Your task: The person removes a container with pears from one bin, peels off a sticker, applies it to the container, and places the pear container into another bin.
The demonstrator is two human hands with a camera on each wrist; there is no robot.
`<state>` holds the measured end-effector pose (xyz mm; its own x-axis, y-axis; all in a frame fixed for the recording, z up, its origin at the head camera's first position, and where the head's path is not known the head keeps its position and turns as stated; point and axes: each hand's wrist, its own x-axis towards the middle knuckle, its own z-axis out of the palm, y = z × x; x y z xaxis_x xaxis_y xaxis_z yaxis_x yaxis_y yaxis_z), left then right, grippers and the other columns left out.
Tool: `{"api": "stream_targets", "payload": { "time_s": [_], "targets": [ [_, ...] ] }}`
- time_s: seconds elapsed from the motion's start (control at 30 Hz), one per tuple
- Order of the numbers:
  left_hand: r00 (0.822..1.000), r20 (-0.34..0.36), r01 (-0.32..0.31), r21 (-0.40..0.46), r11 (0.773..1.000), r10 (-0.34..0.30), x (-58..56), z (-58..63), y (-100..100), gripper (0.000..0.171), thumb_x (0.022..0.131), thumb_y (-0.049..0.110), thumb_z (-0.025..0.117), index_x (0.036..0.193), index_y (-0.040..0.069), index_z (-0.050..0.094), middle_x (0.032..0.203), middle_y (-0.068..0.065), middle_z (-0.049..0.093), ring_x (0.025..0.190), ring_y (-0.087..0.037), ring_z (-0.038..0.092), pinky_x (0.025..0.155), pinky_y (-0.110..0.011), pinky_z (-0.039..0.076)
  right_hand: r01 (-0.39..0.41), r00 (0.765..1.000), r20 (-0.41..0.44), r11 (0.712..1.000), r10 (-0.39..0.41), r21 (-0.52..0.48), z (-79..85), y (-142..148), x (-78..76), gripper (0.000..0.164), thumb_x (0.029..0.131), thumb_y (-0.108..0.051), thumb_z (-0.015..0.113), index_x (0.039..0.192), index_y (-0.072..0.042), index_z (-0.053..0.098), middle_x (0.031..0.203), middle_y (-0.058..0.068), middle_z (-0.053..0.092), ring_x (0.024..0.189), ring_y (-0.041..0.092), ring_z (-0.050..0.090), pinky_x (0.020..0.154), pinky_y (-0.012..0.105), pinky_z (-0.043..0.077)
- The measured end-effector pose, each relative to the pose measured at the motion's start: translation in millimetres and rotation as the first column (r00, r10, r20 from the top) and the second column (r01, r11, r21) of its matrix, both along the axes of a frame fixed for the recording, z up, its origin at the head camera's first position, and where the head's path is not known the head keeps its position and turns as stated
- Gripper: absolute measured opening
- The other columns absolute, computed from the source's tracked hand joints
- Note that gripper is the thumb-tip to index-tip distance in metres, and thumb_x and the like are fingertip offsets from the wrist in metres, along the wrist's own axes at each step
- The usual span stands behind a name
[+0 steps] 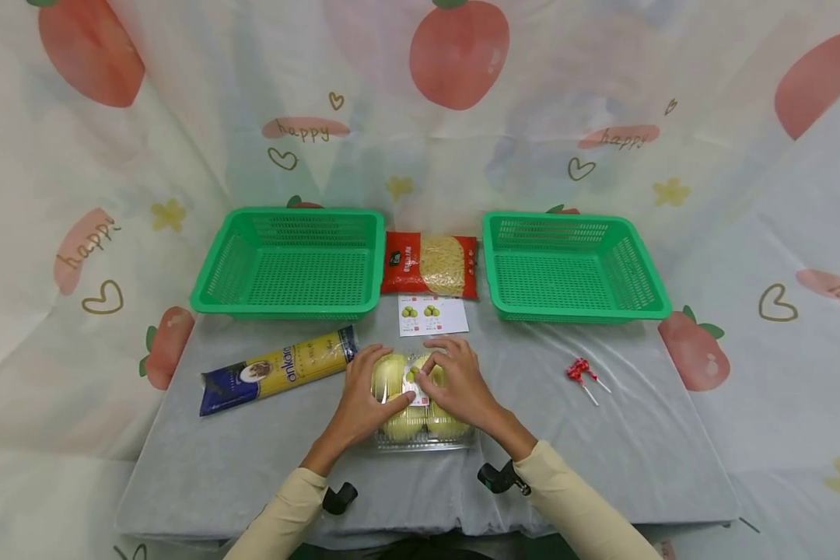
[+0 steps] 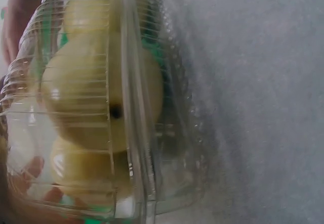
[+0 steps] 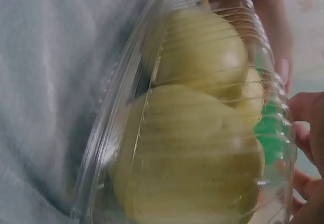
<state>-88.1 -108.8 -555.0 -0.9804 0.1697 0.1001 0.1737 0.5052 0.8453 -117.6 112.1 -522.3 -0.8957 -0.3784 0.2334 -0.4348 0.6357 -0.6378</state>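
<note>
A clear plastic clamshell box (image 1: 423, 445) of pale yellow-green round fruit (image 1: 404, 424) lies on the table before me. On its lid is a white sticker (image 1: 417, 399) printed with green fruit. My left hand (image 1: 365, 389) rests on the box's left side, its straight thumb touching the sticker. From the right, my right hand (image 1: 462, 385) pinches the sticker's edge with thumb and index fingertip. The left wrist view shows fruit (image 2: 96, 87) through the ribbed lid, and the right wrist view shows more fruit (image 3: 192, 153). Some fingertips are hidden.
Two green baskets (image 1: 287, 305) (image 1: 581, 311) stand at the back. Between them lies a red bag of pasta (image 1: 441, 264), with a sticker sheet (image 1: 434, 317) before it. A spaghetti pack (image 1: 280, 369) is at left, red-wrapped lollipops (image 1: 582, 372) at right.
</note>
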Motion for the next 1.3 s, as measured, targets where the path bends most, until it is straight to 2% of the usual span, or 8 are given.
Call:
{"api": "stream_targets", "payload": {
  "time_s": [0.07, 0.27, 0.4, 0.57, 0.77, 0.97, 1.13, 1.3],
  "targets": [
    [1.0, 0.002, 0.012, -0.006, 1.0, -0.012, -0.4, 0.7, -0.9, 0.09, 0.085, 0.049, 0.085, 0.159, 0.014, 0.046, 0.167, -0.013, 0.034, 0.154, -0.037, 0.026, 0.117, -0.073, 0.031, 0.012, 1.0, 0.006, 1.0, -0.012, 0.018, -0.6, 1.5, -0.4, 0.019, 0.094, -0.027, 0.082, 0.097, -0.014, 0.069, 0.144, 0.015, 0.062, 0.137, 0.038, 0.046, 0.114, 0.062, 0.033],
    [1.0, 0.02, 0.023, -0.022, 0.999, -0.023, -1.2, 3.4, -2.4, 0.09, 0.085, 0.05, 0.085, 0.159, 0.017, 0.045, 0.166, -0.012, 0.034, 0.154, -0.035, 0.026, 0.118, -0.071, 0.031, 0.068, 0.992, 0.104, 0.997, -0.071, 0.03, -6.8, 8.0, -6.0, 0.06, 0.093, -0.037, 0.084, 0.138, -0.008, 0.057, 0.145, 0.014, 0.057, 0.139, 0.036, 0.045, 0.115, 0.06, 0.036],
    [0.999, 0.03, -0.021, 0.004, 1.0, 0.02, -1.5, 2.9, 0.3, 0.081, 0.089, 0.045, 0.083, 0.157, 0.019, 0.047, 0.163, -0.01, 0.038, 0.151, -0.033, 0.03, 0.119, -0.067, 0.032, 0.02, 0.978, 0.205, 0.999, -0.026, 0.036, -5.3, 11.9, -5.5, 0.071, 0.095, -0.043, 0.079, 0.15, -0.007, 0.051, 0.153, 0.015, 0.052, 0.144, 0.038, 0.043, 0.115, 0.063, 0.037],
    [0.998, 0.009, -0.069, 0.053, 0.996, 0.069, -2.2, 2.8, 2.9, 0.067, 0.095, 0.033, 0.08, 0.153, 0.014, 0.052, 0.159, -0.01, 0.043, 0.148, -0.032, 0.034, 0.119, -0.063, 0.032, -0.062, 0.957, 0.289, 0.991, 0.026, 0.116, 5.8, 15.0, -7.9, 0.095, 0.085, -0.058, 0.084, 0.157, -0.01, 0.046, 0.159, 0.016, 0.046, 0.145, 0.04, 0.042, 0.114, 0.064, 0.04],
    [0.999, -0.001, -0.053, 0.057, 0.997, 0.054, -3.2, 2.4, 3.6, 0.068, 0.093, 0.028, 0.08, 0.153, 0.011, 0.053, 0.159, -0.011, 0.042, 0.148, -0.033, 0.033, 0.119, -0.063, 0.032, 0.052, 0.959, 0.267, 0.984, -0.098, 0.171, 1.1, 6.0, -21.0, 0.072, 0.084, -0.066, 0.081, 0.133, -0.017, 0.061, 0.131, 0.006, 0.065, 0.126, 0.032, 0.056, 0.103, 0.057, 0.048],
    [0.999, 0.001, 0.037, -0.009, 0.999, -0.037, -2.4, 1.2, -0.2, 0.089, 0.086, 0.043, 0.084, 0.159, 0.012, 0.044, 0.163, -0.016, 0.034, 0.151, -0.037, 0.026, 0.117, -0.071, 0.03, 0.147, 0.957, 0.226, 0.975, -0.182, 0.166, -4.3, 0.1, -24.7, 0.049, 0.091, -0.062, 0.076, 0.116, -0.02, 0.065, 0.116, 0.0, 0.071, 0.114, 0.029, 0.062, 0.099, 0.056, 0.048],
    [0.995, 0.007, 0.099, -0.021, 0.995, -0.099, -3.3, 3.5, -2.9, 0.099, 0.082, 0.047, 0.087, 0.162, 0.011, 0.04, 0.164, -0.022, 0.029, 0.15, -0.038, 0.022, 0.116, -0.073, 0.027, 0.053, 0.96, 0.26, 0.981, -0.102, 0.187, -0.3, 4.6, -25.6, 0.051, 0.097, -0.057, 0.07, 0.127, -0.016, 0.066, 0.126, 0.005, 0.069, 0.121, 0.033, 0.06, 0.101, 0.06, 0.046],
    [0.997, 0.006, 0.074, -0.009, 0.997, -0.074, -2.6, 3.4, -0.9, 0.088, 0.088, 0.044, 0.082, 0.16, 0.013, 0.042, 0.163, -0.02, 0.03, 0.149, -0.037, 0.023, 0.115, -0.073, 0.03, -0.115, 0.939, 0.343, 0.967, 0.031, 0.228, 13.0, 13.9, -28.6, 0.073, 0.092, -0.06, 0.074, 0.144, -0.012, 0.058, 0.141, 0.008, 0.061, 0.133, 0.032, 0.052, 0.106, 0.06, 0.043]
  ]
}}
